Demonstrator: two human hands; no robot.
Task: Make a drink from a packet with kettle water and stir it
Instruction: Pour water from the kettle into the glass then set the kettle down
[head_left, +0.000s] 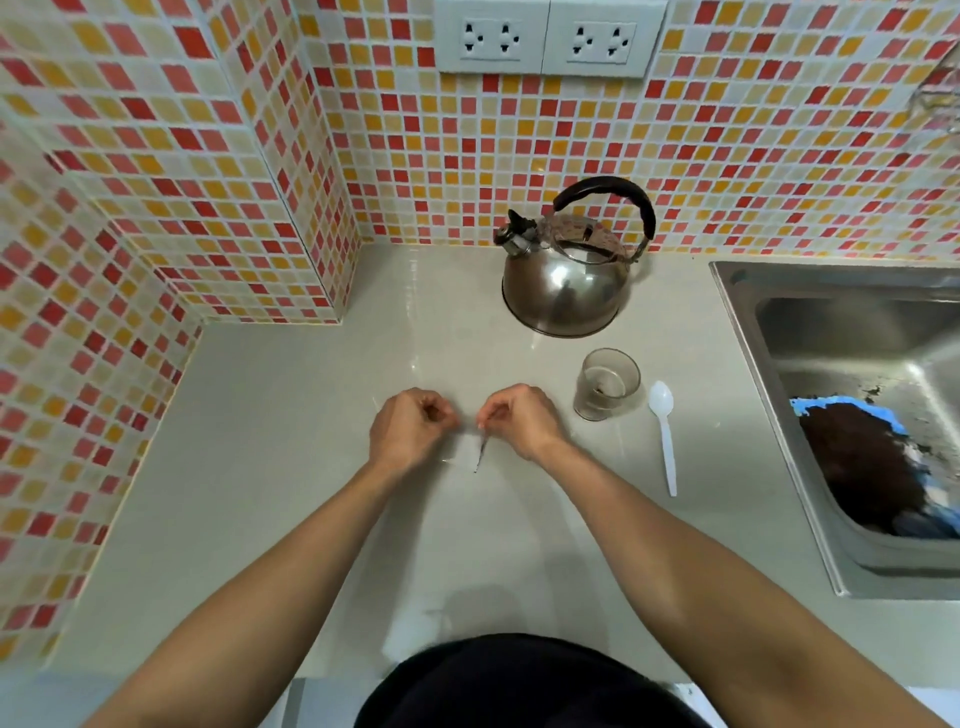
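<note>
The task looks to be at its opening step. Both hands are over the middle of the tabletop (291, 467), pinching a small pale packet (470, 454) between them: the left hand (410, 428) has its fingers curled in on the packet's left upper edge, and the right hand (519, 421) pinches its right upper corner, as if to tear it. The packet hangs edge-on and blends with the pale surface, so whether it is already torn cannot be told.

The glass (605, 384) stands just to the right of the right hand, towards the sink side of the tabletop. It seems to hold little or nothing; there is a small dark speck at its bottom that is hard to make out, and no liquid level shows clearly. The white plastic spoon (665, 436) lies flat just beside the glass on its right, untouched. The metal kettle (566, 270) sits behind the glass near the back edge by the tiled wall, lid on, handle up.

So by my reading, emptying the packet, pouring the water and stirring are all left to do.

How much water the kettle holds is hidden. The sink (737, 322) at the right edge is cut off by the frame, and the dark mass on something blue inside it cannot be identified.
</note>
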